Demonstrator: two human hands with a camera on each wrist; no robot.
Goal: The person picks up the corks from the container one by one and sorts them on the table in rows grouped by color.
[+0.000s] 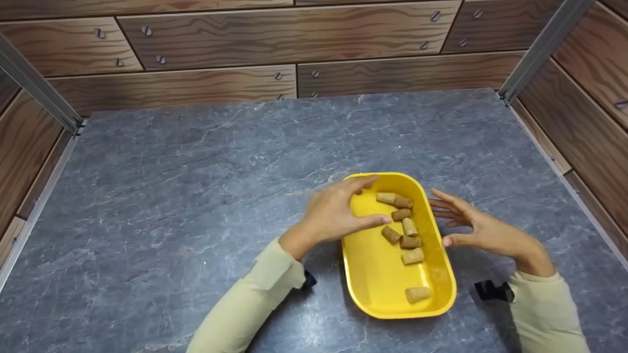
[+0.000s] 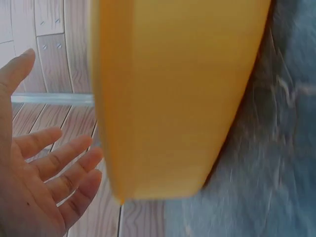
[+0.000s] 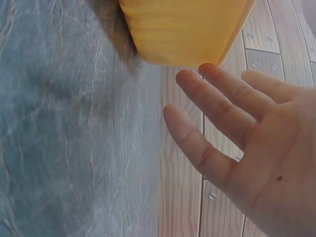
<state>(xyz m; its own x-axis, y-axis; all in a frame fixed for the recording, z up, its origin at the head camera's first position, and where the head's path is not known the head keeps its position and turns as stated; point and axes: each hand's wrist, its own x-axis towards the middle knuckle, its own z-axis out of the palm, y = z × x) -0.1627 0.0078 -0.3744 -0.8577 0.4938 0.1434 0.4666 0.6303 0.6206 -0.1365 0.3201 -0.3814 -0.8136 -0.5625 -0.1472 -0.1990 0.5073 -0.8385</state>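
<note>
A deep yellow plastic tub with rounded corners stands on the table, holding several cork stoppers. The corks vary from light tan to darker brown. They lie on their sides along the tub's right half, one apart near the front. My left hand is above the tub's left rim, thumb and fingers spread and holding nothing. Beside the right wall is my right hand, its fingers apart and extended. Whether its thumb touches the rim, I cannot tell. The wrist views show the tub's outer walls near both spread hands.
The tub rests on a grey-blue marbled tabletop. Wood-patterned panels with printed screws enclose the back and sides, with metal posts at the back corners. Dark straps sit at both wrists.
</note>
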